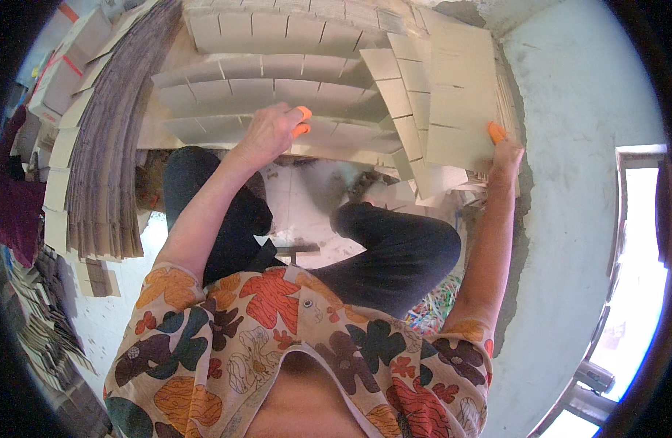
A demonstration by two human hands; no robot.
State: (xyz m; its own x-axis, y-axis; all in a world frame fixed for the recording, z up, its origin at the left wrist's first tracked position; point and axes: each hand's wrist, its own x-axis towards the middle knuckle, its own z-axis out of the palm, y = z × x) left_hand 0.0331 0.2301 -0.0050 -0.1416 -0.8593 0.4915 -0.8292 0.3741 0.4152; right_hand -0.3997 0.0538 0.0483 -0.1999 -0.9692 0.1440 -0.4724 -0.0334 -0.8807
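My right hand (pixel 505 157), an orange finger cover on a fingertip, grips the right edge of a slotted cardboard sheet (pixel 460 95). More slotted cardboard strips (pixel 400 98) lean beside that sheet on its left. Over the front of the work surface, my left hand (pixel 269 133) has its fingers curled and two orange-covered fingertips close together. Whatever may be between those tips is too small to make out. Around it run rows of upright slotted cardboard strips (pixel 248 89), roughly parallel, crossing from left to right.
A tall, dense stack of cardboard pieces (pixel 109 146) stands at the left, with boxes (pixel 69 66) behind it. A pale wall (pixel 569 95) rises close on the right. Below the surface are my bent knees (pixel 401 241), and colourful scraps (pixel 434 306) lie beside them.
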